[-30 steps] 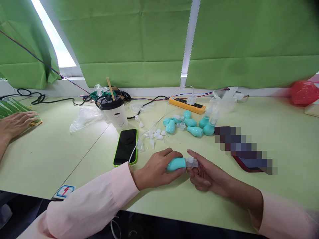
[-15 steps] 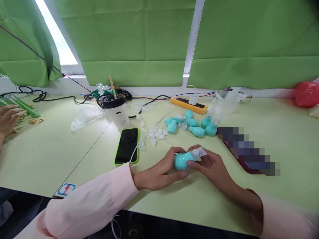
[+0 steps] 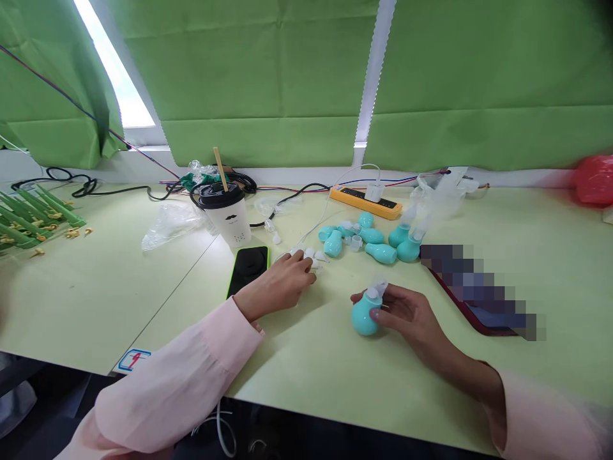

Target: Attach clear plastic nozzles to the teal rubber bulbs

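Observation:
My right hand (image 3: pixel 407 316) grips a turquoise squeeze bulb (image 3: pixel 365 317) by its neck, thumb in front and fingers behind. The bulb stands upright low over the table or on it, a white collar and clear tip at its top. My left hand (image 3: pixel 285 281) reaches over small white plastic pieces (image 3: pixel 318 255), its fingers curled down and together; whatever lies between the fingertips is hidden. Beyond the hands lie several loose turquoise bulbs (image 3: pixel 380 253). Two bulbs with clear tips (image 3: pixel 408 248) stand at their right.
Partly under my left forearm is a black phone (image 3: pixel 246 268) with a green edge. Behind it stands a lidded paper cup (image 3: pixel 234 223) with a straw. A yellow power strip (image 3: pixel 366 203) and cables run along the back. A blurred-out dark item (image 3: pixel 474 291) lies right; green strips (image 3: pixel 36 214) lie far left.
My left hand has let go of the bulb and moved left to the white pieces. My right hand keeps the bulb, now tilted more upright. The other person's hand at far left is gone from view.

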`<state>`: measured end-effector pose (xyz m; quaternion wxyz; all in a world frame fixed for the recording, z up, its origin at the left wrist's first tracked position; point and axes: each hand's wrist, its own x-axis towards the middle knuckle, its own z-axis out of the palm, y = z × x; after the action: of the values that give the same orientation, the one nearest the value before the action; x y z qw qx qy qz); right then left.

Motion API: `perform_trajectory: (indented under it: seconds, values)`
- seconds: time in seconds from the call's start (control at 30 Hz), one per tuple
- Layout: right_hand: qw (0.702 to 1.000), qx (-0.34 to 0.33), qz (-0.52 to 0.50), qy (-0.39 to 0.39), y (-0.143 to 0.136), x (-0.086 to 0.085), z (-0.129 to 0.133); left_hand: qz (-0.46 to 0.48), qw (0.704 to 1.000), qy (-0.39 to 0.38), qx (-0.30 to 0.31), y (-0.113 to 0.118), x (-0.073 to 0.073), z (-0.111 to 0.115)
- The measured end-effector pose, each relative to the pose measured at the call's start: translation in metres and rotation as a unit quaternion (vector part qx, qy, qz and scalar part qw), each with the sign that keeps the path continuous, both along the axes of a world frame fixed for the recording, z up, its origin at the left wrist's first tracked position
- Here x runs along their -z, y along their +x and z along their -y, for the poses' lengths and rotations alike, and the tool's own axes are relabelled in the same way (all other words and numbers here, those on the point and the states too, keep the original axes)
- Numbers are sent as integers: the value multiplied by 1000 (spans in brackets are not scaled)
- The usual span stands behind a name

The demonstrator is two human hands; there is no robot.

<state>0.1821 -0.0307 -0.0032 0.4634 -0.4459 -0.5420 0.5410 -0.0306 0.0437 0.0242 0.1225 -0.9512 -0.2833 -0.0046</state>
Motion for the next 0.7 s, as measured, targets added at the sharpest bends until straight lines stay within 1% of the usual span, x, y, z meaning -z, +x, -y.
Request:
perform_trajectory:
  seconds: [0.13,0.27,0.33,0.37,0.4,0.43,0.47,0.53,0.6,0.63,0.7]
  values:
    - [1000,-4,3,7,0,0,0,-27,999,16,-7,-1,4,-1]
    - [1000,-9,13,12,1,2,-1,-16,999,26,-23,1,4,-3]
    - [1000,-9,19,15,1,4,-1,38,999,4,-24,3,3,-2]
    - [999,-7,25,19,2,6,-1,92,995,-23,-17,5,2,0]
    - [999,-6,34,25,2,6,-1,162,985,-61,-6,7,1,3]
    - [998,-4,46,34,2,6,-1,242,964,-112,3,9,0,6]
    - [997,-3,61,46,2,6,-1,321,932,-170,8,11,-1,10]
    - [994,-2,87,72,1,4,-1,446,846,-292,-15,16,-2,19]
    - [990,-4,104,96,1,1,0,525,757,-385,-52,20,-2,25]
    - [988,-4,108,108,0,1,1,551,718,-420,-64,21,-2,27]
    - [985,-1,112,132,0,1,2,583,654,-477,-73,22,0,28]
